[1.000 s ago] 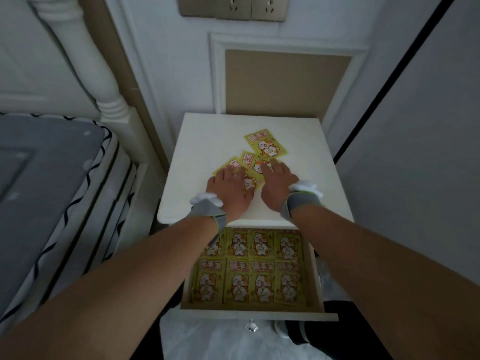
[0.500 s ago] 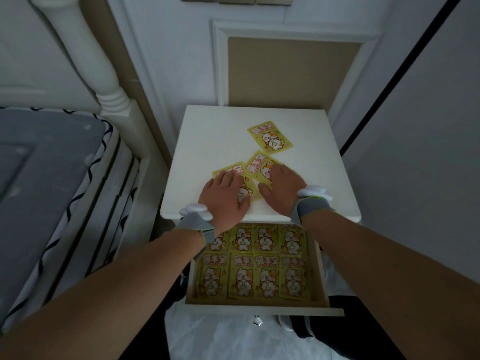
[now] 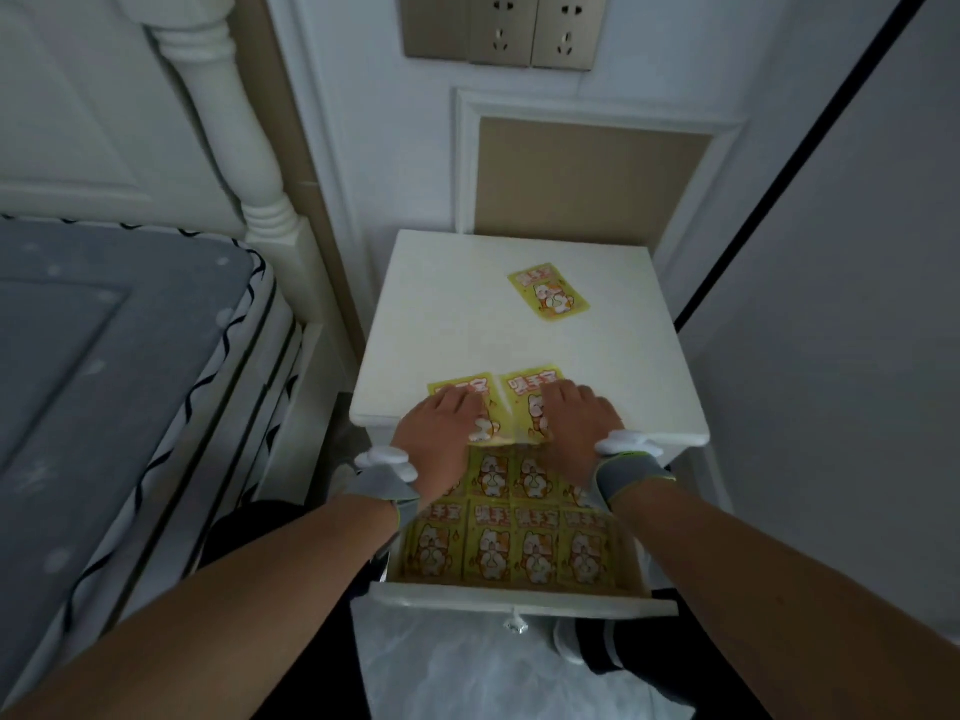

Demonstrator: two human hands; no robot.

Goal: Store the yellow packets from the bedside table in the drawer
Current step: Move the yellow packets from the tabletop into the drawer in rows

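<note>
Presently, at the bedside:
Bedside table point(image 3: 457, 314): white square top, standing between the bed and a pale wall panel; front edge nearest the camera.
Drawer point(image 3: 524, 600): pulled out below the table's front edge, white front with a small knob point(image 3: 515, 625).
Packets in drawer point(image 3: 519, 553): yellow, printed with a cartoon cat, laid flat side by side in two rows covering the drawer floor; the far row is partly hidden under the wrists.
Left packet on table point(image 3: 457, 394): yellow, flat at the front edge, its near end reaching the lip above the drawer; mostly covered by a hand.
Right packet on table point(image 3: 530, 389): yellow, lying just beside the left one, edges touching or nearly so; near end also at the lip.
Far packet point(image 3: 548, 292): yellow, lying alone and tilted toward the table's back right, well apart from the other two.
Left hand point(image 3: 441, 433): palm down on the left packet, fingers laid flat and close together, pressing rather than pinching; grey wristband with a white fitting.
Right hand point(image 3: 582, 423): palm down on the right packet, fingers flat and slightly spread, nothing clasped; matching wristband.
Bed point(image 3: 119, 366): grey cover with black wavy trim, white turned post at the head.
Wall sockets point(image 3: 504, 31): gold-toned plate above the table.
Floor below drawer: white sheet or bag; a dark striped sock and white shoe point(image 3: 569, 641) at right.
</note>
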